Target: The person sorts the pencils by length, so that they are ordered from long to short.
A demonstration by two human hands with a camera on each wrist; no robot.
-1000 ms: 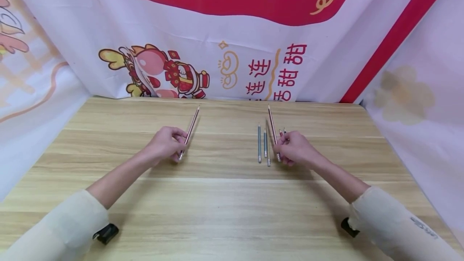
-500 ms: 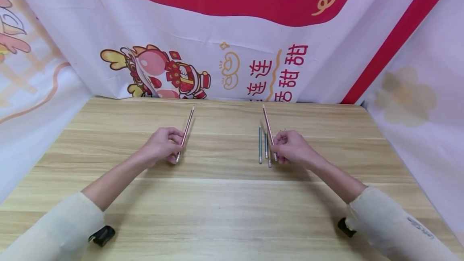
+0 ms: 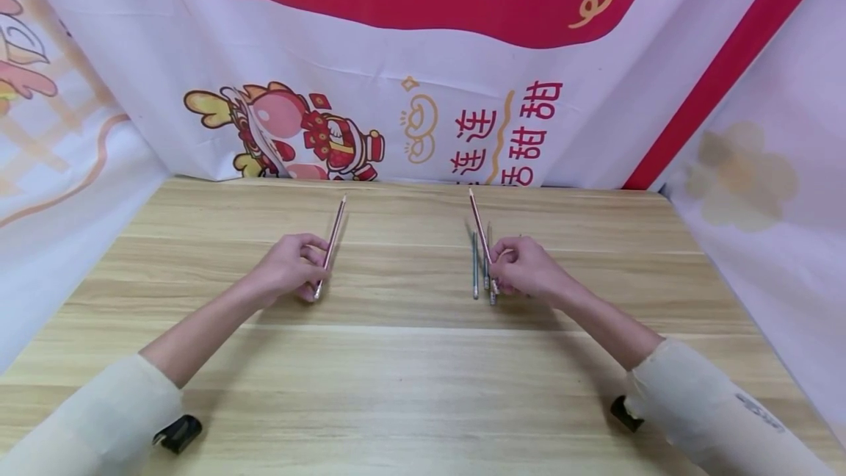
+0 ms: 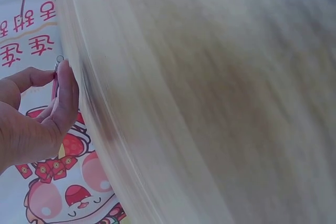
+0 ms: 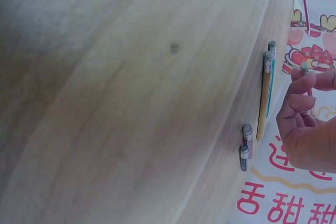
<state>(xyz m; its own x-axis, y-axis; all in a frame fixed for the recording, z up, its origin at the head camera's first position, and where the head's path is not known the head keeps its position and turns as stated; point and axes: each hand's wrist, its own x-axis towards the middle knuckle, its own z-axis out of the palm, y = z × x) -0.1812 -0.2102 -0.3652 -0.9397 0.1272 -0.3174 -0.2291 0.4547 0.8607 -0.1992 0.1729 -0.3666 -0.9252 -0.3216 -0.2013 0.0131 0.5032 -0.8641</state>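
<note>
My left hand (image 3: 291, 267) pinches a dark red striped pencil (image 3: 338, 222) near its eraser end, its tip slanting up toward the back of the table. On the other side my right hand (image 3: 529, 267) grips a similar dark red pencil (image 3: 479, 217), tilted with the tip leaning left. Below it on the wood lie a teal pencil (image 3: 475, 274) and others partly covered by the hand. The right wrist view shows a yellow pencil (image 5: 264, 90) beside a teal one, plus two eraser ends (image 5: 247, 132) of further pencils. Both hands keep their pencils raised off the table.
The wood-grain table (image 3: 403, 380) ends at a white cloth backdrop (image 3: 370, 50) printed in red with a cartoon figure. Cloth walls (image 3: 747, 241) border both sides. A black strap (image 3: 178, 433) hangs at the left sleeve, with another (image 3: 626, 413) at the right sleeve.
Both hands have drifted left, each carrying its pencil. The right pencil now crosses above the pencils lying on the table. Those lying pencils stay in place.
</note>
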